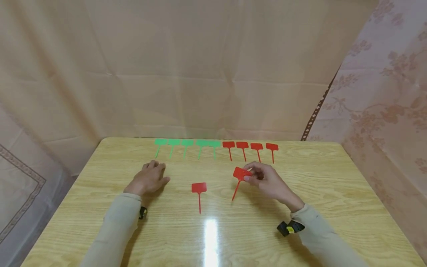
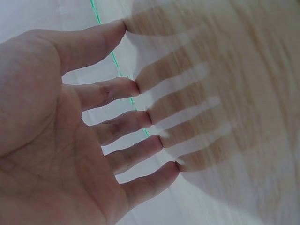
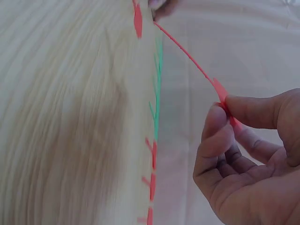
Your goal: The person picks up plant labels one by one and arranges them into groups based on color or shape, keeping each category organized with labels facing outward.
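Between thumb and fingers, my right hand [image 1: 267, 180] pinches a red T-shaped plant label [image 1: 241, 173] by its flat head, its thin stem slanting down to the left. The right wrist view shows the same label [image 3: 219, 89] held above the table. My left hand [image 1: 148, 178] rests on the wood with its fingers spread, holding nothing; in the left wrist view its fingertips [image 2: 154, 140] touch the tabletop. Another red plant label [image 1: 199, 188] lies alone between the hands, stem toward me.
Along the table's far edge runs a row of labels: several green labels [image 1: 187, 142] on the left, several red labels [image 1: 256, 146] on the right. Some green heads touch or overlap. A beige cloth [image 1: 200, 92] hangs behind the wooden table [image 1: 327, 185].
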